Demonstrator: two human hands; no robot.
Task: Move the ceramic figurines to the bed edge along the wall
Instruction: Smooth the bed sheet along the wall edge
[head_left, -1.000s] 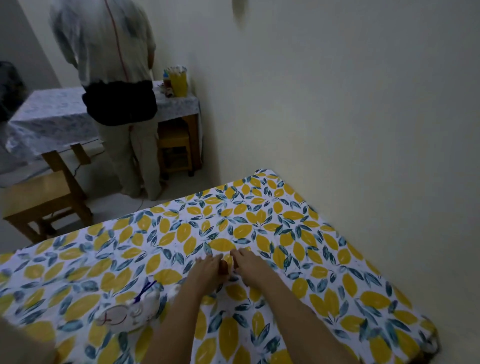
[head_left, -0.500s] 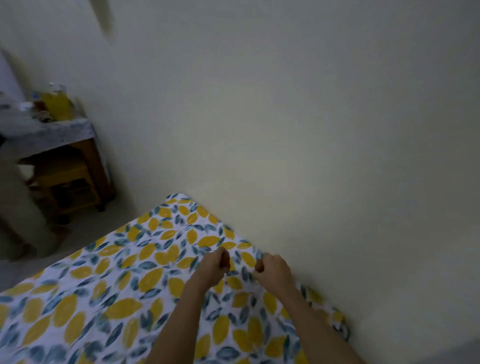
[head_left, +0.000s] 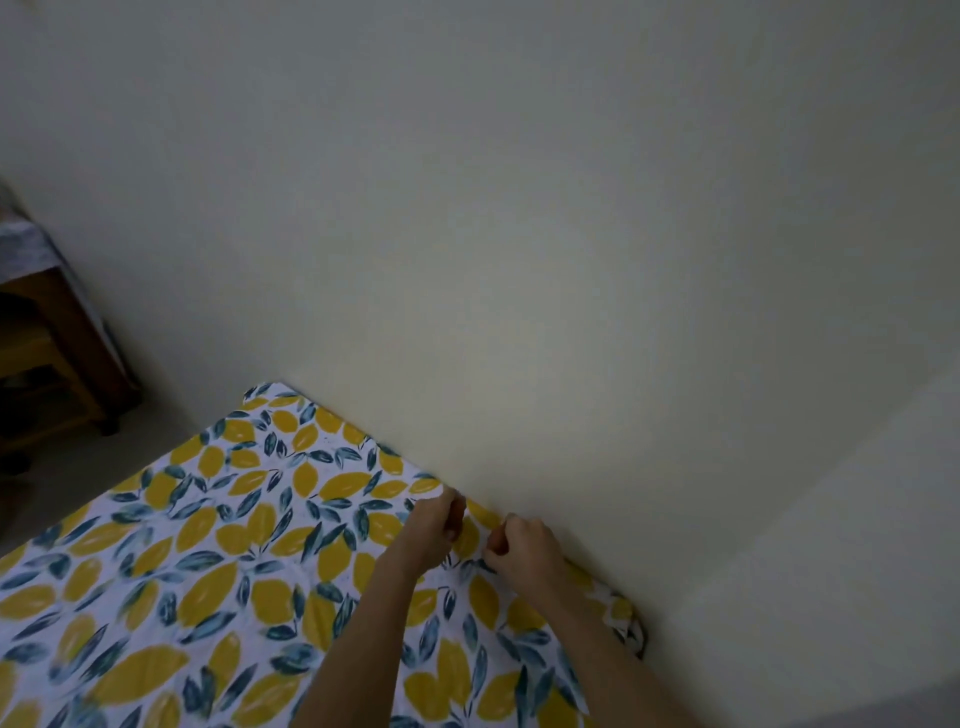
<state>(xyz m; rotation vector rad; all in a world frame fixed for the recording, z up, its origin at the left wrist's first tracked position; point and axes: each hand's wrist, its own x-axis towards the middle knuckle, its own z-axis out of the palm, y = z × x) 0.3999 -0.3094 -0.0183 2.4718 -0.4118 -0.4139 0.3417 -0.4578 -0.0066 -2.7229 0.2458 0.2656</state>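
Note:
My left hand (head_left: 434, 525) is curled into a fist over the leaf-patterned bed sheet (head_left: 218, 561), close to where the bed meets the wall (head_left: 519, 312). A small reddish-brown piece, seemingly a ceramic figurine (head_left: 459, 512), shows between its thumb and fingers. My right hand (head_left: 527, 551) is a closed fist just to the right, a short gap away and almost touching the wall. Whatever is inside the right fist is hidden. No other figurine is in view.
The bed's far corner (head_left: 265, 392) lies up and left along the wall. A wooden table with a pale cloth (head_left: 47, 322) stands past the bed at the far left, on a pale floor (head_left: 78, 467). A bunched sheet corner (head_left: 631, 631) sits at the right.
The view has swung right and down toward the wall. Both hands moved from the middle of the bed to the wall-side edge and came apart. The standing person and the white item on the sheet left the view.

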